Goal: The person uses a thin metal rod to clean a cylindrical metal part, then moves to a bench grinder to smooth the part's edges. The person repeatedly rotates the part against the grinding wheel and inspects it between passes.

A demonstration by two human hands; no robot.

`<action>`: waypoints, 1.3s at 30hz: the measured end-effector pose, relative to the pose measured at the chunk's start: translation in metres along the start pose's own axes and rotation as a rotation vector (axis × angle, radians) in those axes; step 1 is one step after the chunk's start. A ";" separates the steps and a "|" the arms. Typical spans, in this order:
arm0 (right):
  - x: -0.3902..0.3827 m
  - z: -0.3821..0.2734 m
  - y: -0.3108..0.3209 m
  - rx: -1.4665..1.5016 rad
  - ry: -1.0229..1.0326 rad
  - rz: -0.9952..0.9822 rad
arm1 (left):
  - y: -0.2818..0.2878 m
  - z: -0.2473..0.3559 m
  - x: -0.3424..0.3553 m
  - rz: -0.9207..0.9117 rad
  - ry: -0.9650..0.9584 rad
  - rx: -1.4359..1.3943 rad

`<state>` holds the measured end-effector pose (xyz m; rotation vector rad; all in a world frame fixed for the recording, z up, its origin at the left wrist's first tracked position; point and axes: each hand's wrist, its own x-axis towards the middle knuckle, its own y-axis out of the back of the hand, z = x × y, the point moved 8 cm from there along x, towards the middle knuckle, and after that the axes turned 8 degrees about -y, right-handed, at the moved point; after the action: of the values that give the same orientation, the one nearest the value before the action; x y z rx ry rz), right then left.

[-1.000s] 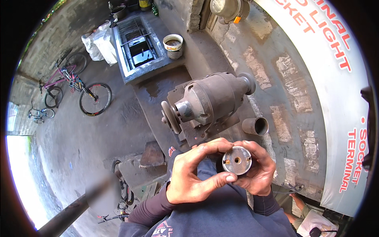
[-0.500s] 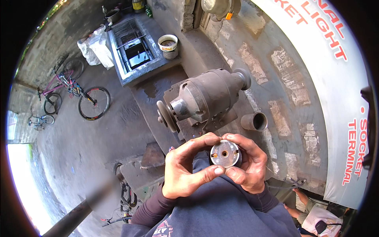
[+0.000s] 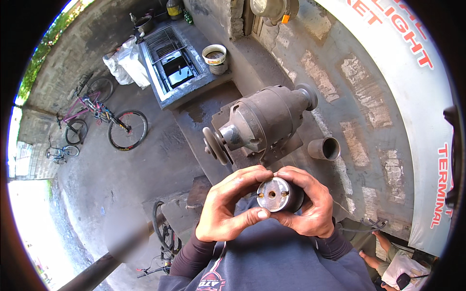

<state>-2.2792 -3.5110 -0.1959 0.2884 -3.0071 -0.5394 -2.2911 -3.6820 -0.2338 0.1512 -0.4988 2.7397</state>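
Between my two hands is a small motor casing point(image 3: 279, 201), a short metal cylinder whose pale round end faces up. That end has a hole in its middle and a small brass-coloured piece on either side. My left hand point(image 3: 218, 208) grips its left side, with the thumb at the lower rim and the fingers curled around the top. On the other side, my right hand point(image 3: 314, 206) is closed around the darker body, fingertips near the upper rim. Just beyond my hands stands a dusty bench grinder point(image 3: 264, 116) with a wheel point(image 3: 214, 145) on its left end.
An upright pipe piece point(image 3: 324, 149) stands right of the grinder. Further off are a water-filled basin point(image 3: 165, 99) with a grate, and a white bucket point(image 3: 214, 55). Bicycles point(image 3: 127, 130) stand at left. A person point(image 3: 400, 271) sits at lower right, below a large printed banner point(image 3: 388, 43).
The casing has tilted in my hands, so more of its dark side shows on the right. My right hand has shifted slightly right. The surroundings have moved right in the view.
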 end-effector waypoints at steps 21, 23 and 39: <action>0.005 -0.023 -0.004 -0.196 0.209 -0.062 | 0.004 0.045 0.007 -0.066 -0.217 0.588; 0.005 -0.023 -0.004 -0.186 0.219 -0.064 | 0.003 0.049 0.007 -0.065 -0.248 0.602; 0.005 -0.026 -0.007 -0.192 0.255 -0.040 | -0.001 0.062 0.002 -0.006 -0.315 0.679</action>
<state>-2.2802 -3.5274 -0.1742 0.3726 -2.6860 -0.7288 -2.2902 -3.7027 -0.1756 0.7511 0.3795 2.7731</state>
